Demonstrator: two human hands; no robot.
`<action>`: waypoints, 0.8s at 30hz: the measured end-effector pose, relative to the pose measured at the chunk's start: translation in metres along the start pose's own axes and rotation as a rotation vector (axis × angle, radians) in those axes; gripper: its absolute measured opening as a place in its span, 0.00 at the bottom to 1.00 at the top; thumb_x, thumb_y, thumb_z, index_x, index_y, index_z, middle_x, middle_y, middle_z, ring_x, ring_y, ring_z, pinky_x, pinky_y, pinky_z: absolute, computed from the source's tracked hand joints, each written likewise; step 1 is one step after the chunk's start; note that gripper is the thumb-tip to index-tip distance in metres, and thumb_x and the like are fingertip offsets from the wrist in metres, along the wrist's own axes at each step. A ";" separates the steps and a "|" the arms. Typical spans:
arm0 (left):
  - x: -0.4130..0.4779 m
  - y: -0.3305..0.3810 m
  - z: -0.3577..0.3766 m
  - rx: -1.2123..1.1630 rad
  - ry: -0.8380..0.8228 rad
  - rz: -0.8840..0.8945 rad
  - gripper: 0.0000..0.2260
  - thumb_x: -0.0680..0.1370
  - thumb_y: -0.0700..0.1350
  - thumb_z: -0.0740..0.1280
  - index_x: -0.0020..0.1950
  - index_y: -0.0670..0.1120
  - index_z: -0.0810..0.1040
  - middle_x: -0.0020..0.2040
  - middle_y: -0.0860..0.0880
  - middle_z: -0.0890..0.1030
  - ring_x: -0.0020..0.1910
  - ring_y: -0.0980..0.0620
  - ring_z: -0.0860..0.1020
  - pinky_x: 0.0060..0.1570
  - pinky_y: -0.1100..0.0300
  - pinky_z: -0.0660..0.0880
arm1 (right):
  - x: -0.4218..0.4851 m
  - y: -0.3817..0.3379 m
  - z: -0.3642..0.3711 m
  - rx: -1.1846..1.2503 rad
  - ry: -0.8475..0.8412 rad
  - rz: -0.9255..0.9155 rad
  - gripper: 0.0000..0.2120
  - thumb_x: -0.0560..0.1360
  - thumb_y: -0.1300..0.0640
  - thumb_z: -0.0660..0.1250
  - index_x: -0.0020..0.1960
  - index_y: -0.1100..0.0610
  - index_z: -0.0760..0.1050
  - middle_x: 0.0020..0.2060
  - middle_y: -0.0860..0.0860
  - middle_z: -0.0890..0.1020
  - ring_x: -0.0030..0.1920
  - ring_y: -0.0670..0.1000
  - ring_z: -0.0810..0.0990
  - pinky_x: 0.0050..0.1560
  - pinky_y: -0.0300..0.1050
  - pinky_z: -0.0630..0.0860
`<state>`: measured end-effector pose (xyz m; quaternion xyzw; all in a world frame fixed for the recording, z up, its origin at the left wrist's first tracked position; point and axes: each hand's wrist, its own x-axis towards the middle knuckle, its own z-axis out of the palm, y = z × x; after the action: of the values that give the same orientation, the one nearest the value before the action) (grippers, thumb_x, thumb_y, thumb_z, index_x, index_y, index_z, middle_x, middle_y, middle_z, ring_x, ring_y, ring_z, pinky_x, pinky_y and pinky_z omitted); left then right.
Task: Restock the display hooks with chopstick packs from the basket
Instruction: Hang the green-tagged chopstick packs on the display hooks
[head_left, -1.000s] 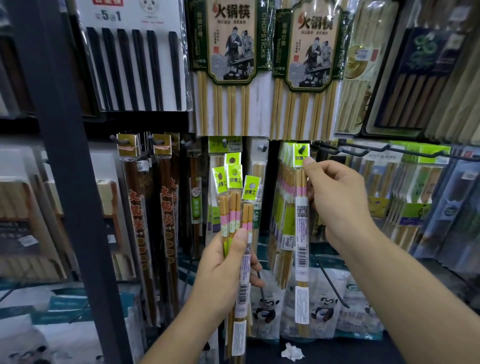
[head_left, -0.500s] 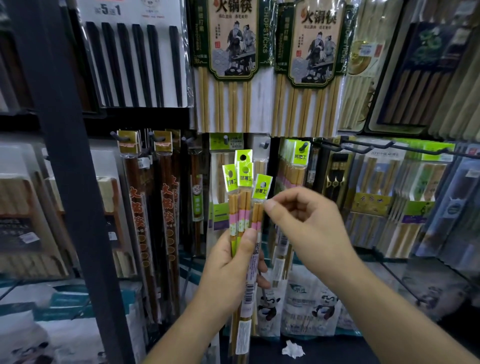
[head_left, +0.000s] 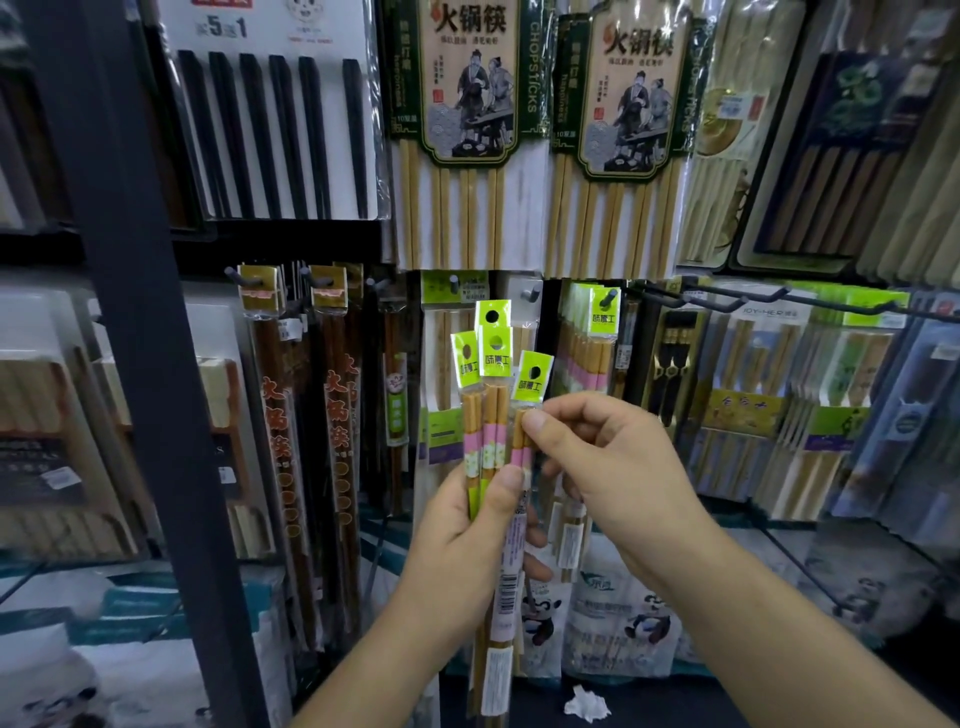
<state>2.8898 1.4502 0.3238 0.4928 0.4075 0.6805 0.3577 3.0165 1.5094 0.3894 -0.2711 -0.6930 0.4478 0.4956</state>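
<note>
My left hand (head_left: 462, 535) grips a bundle of three chopstick packs (head_left: 491, 410) upright in front of the display; each pack has a lime-green header tag with a hole, and a pink band on the sticks. My right hand (head_left: 597, 467) pinches the rightmost pack (head_left: 531, 384) of the bundle just below its tag. Behind and to the right, matching packs hang on a display hook (head_left: 607, 299), several deep. No basket is in view.
A dark metal upright (head_left: 130, 338) crosses the left side. Large bamboo chopstick packs (head_left: 467, 130) hang above, brown long packs (head_left: 332, 415) to the left. Bare black hooks (head_left: 727, 299) jut out at the right. A crumpled white scrap (head_left: 587, 704) lies on the shelf below.
My right hand left the pack it hung on the hook, came down and left to the bundle, and now pinches the rightmost pack. The left hand rose slightly with the bundle.
</note>
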 end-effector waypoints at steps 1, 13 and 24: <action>0.001 0.000 -0.001 0.013 0.001 0.015 0.11 0.78 0.57 0.64 0.52 0.54 0.82 0.41 0.49 0.85 0.39 0.51 0.85 0.37 0.57 0.83 | 0.002 -0.003 -0.002 0.002 0.015 -0.013 0.04 0.76 0.54 0.73 0.43 0.47 0.84 0.34 0.47 0.83 0.33 0.41 0.79 0.32 0.31 0.73; 0.005 -0.002 -0.007 0.057 0.033 0.006 0.18 0.79 0.57 0.62 0.48 0.42 0.77 0.37 0.48 0.79 0.37 0.50 0.79 0.41 0.56 0.80 | 0.038 -0.025 -0.032 -0.011 0.336 -0.054 0.08 0.77 0.53 0.73 0.41 0.53 0.84 0.28 0.45 0.80 0.29 0.42 0.74 0.29 0.32 0.71; 0.004 -0.003 -0.007 0.019 0.012 -0.012 0.20 0.77 0.58 0.63 0.50 0.41 0.77 0.38 0.48 0.79 0.38 0.49 0.79 0.40 0.56 0.79 | 0.046 -0.015 -0.036 -0.074 0.339 -0.046 0.07 0.77 0.53 0.74 0.41 0.53 0.83 0.28 0.45 0.80 0.30 0.42 0.75 0.33 0.32 0.75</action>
<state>2.8819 1.4536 0.3218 0.4897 0.4190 0.6774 0.3547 3.0341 1.5525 0.4271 -0.3447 -0.6218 0.3582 0.6051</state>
